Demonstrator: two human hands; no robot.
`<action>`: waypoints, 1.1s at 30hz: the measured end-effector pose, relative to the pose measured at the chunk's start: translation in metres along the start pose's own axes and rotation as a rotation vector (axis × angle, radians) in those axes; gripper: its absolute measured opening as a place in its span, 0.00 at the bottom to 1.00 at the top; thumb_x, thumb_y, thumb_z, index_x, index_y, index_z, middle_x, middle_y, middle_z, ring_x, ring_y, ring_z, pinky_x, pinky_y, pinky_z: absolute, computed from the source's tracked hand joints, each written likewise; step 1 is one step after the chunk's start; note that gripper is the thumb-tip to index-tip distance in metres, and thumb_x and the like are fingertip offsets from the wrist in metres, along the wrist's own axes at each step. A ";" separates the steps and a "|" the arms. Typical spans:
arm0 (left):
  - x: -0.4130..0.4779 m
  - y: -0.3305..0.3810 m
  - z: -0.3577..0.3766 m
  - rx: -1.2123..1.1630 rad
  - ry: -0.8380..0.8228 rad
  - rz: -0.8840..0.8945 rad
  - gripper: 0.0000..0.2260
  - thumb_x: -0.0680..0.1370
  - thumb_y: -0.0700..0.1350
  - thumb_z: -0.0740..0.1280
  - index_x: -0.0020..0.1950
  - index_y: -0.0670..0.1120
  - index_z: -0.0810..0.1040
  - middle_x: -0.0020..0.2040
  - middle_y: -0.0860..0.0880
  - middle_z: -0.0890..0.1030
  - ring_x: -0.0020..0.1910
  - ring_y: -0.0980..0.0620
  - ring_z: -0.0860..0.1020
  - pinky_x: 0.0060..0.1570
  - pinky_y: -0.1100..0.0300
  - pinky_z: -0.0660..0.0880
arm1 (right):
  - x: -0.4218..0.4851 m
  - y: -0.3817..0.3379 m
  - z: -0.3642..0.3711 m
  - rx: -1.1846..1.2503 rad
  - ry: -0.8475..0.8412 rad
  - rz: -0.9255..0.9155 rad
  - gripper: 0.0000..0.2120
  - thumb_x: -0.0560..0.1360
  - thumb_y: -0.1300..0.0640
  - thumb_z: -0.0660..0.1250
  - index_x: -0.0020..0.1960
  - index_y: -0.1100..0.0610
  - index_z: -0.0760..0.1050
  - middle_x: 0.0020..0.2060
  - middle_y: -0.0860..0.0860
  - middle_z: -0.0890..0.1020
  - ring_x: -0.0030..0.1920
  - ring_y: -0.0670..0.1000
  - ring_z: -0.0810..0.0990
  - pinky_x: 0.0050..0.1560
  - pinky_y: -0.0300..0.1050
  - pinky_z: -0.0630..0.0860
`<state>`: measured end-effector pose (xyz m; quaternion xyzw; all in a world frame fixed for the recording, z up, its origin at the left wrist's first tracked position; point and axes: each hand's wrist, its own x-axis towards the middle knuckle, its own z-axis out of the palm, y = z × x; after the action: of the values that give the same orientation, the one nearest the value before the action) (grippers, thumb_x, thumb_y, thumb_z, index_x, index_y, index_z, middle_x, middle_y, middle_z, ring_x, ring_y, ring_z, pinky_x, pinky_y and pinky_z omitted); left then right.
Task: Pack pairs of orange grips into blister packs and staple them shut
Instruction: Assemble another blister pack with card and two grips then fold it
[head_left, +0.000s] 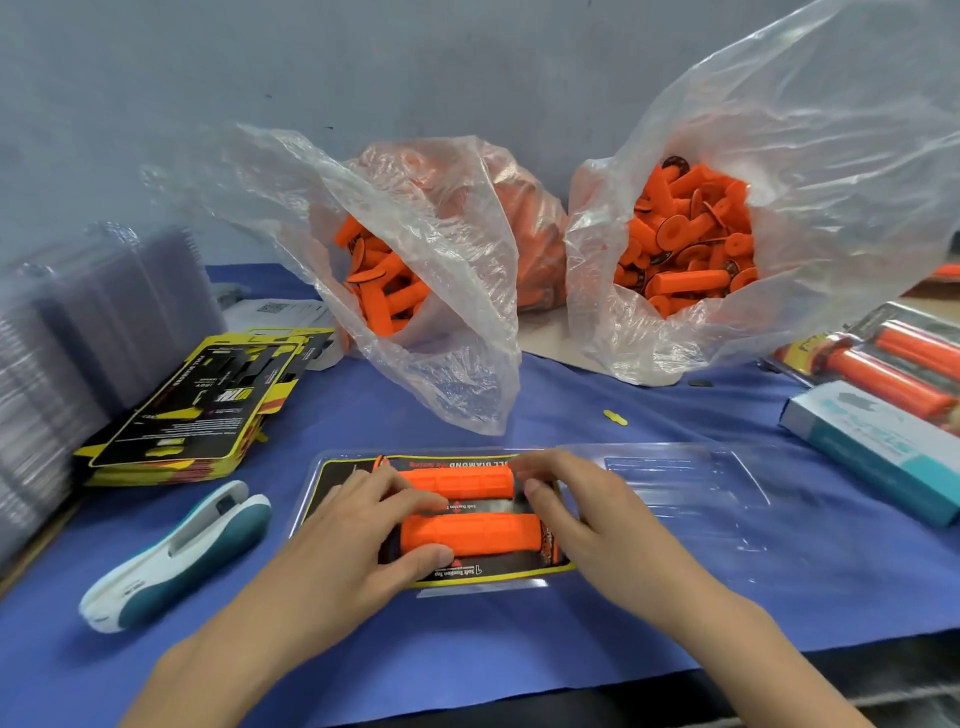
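Left hand (363, 540) pinches the near grip (470, 532); right hand (587, 514) presses the far grip (457, 480). Both look soft, light. Thin lid (675, 483) at three o'clock looks bendy; hold its edge.

blurred blister stack (78, 332) cut off left

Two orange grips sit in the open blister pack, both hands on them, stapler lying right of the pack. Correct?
No. The head view shows the stapler lying to the left of the blister pack, not the right. The two orange grips do sit in it, left hand and right hand on them.
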<state>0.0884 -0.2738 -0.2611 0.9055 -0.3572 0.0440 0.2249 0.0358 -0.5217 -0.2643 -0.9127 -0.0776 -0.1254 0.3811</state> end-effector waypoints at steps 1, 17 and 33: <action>-0.001 0.000 -0.001 -0.006 0.009 0.009 0.24 0.73 0.71 0.57 0.61 0.61 0.77 0.54 0.65 0.70 0.57 0.62 0.70 0.58 0.64 0.66 | -0.001 0.000 0.000 -0.057 -0.011 -0.020 0.11 0.83 0.51 0.58 0.61 0.45 0.75 0.52 0.37 0.79 0.55 0.40 0.75 0.59 0.41 0.70; -0.001 -0.012 -0.016 -0.045 0.240 -0.032 0.13 0.80 0.61 0.56 0.49 0.59 0.78 0.47 0.61 0.76 0.52 0.56 0.74 0.51 0.63 0.68 | 0.005 -0.007 -0.002 0.005 0.050 0.026 0.09 0.81 0.47 0.57 0.57 0.42 0.75 0.51 0.37 0.79 0.56 0.40 0.76 0.58 0.40 0.71; -0.002 -0.022 -0.023 -0.042 0.362 -0.181 0.04 0.80 0.51 0.64 0.47 0.56 0.78 0.43 0.60 0.78 0.47 0.56 0.75 0.50 0.53 0.72 | 0.012 -0.010 -0.019 0.264 0.282 0.218 0.17 0.81 0.62 0.55 0.52 0.43 0.77 0.42 0.42 0.83 0.41 0.51 0.79 0.41 0.39 0.72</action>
<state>0.1036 -0.2486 -0.2491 0.9063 -0.2289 0.1783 0.3072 0.0420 -0.5278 -0.2417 -0.8313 0.0597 -0.1989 0.5155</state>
